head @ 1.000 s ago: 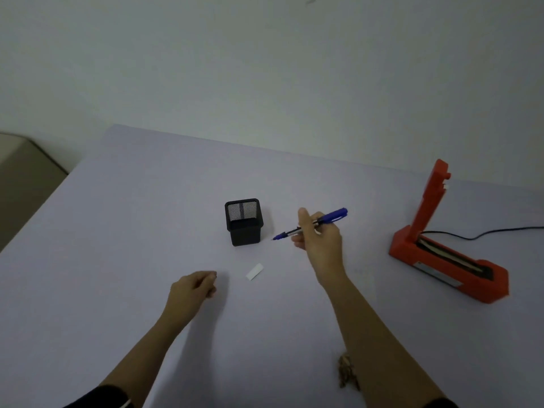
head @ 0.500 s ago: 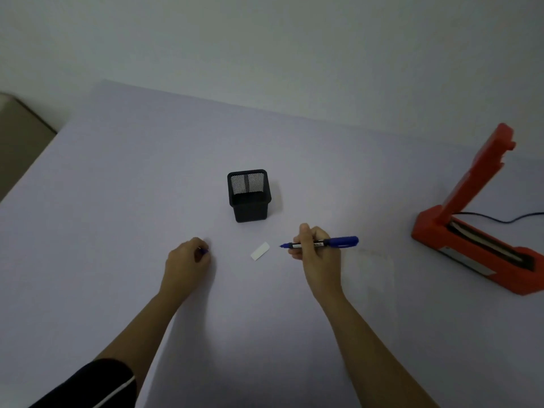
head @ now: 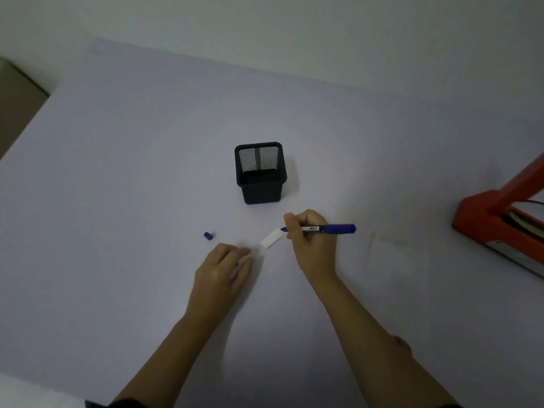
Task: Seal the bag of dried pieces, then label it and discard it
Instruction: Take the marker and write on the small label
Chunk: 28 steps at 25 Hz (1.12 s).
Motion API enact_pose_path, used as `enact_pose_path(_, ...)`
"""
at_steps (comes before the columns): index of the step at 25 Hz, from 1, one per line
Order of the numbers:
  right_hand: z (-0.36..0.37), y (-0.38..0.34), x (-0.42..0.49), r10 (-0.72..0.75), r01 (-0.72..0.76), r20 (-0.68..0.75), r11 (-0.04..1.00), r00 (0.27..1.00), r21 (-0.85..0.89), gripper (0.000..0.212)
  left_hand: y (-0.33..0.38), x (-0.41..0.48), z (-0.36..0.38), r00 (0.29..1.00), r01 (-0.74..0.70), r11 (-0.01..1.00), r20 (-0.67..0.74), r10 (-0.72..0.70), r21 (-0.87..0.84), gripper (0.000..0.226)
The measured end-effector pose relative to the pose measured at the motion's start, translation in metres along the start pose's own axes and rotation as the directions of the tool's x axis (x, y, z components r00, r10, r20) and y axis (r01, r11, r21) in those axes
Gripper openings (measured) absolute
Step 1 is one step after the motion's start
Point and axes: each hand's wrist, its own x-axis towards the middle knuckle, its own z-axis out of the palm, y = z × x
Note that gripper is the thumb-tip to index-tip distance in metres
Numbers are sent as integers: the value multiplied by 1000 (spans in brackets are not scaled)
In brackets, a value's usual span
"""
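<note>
My right hand grips the pen, tip on the label; my left hand hovers empty. The label could skid unpinned. The bag lies right.

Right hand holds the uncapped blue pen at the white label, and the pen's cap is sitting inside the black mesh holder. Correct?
Not quite. The head view shows the cap lying on the table, left of the white label, not in the black mesh holder. The right hand does hold the uncapped blue pen at the label.
</note>
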Motion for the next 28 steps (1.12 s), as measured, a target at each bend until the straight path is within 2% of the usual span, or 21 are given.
enact_pose_path(2, 7, 10, 0, -15, 14, 12, 1000, 1000, 12, 37, -2, 9, 21, 991, 89, 996, 105, -88, -6, 44)
enact_pose_path(4, 12, 19, -1, -28, 28, -10, 999, 1000, 22, 42, -4, 18, 33, 982, 162, 987, 92, -162, 11, 42)
enact_pose_path(8, 15, 24, -3, -31, 32, -23, 999, 999, 28, 38, -11, 26, 42, 992, 92, 995, 80, -96, 46, 44)
enact_pose_path(13, 14, 31, -2, -73, 72, -37, 997, 997, -9, 46, -17, 28, 44, 994, 8, 1000, 105, -8, -3, 42)
enact_pose_path(17, 15, 31, -2, -87, 87, -32, 996, 996, -11, 40, -19, 31, 42, 991, -47, 999, 129, 46, 7, 45)
enact_pose_path(23, 15, 35, -2, -126, 127, 28, 991, 992, -42, 38, -24, 36, 43, 967, -240, 969, 107, 233, 59, 34)
enact_pose_path(28, 15, 38, -1, -169, 170, 30, 982, 985, -81, 36, -22, 40, 43, 966, -239, 971, 102, 237, 16, 42)
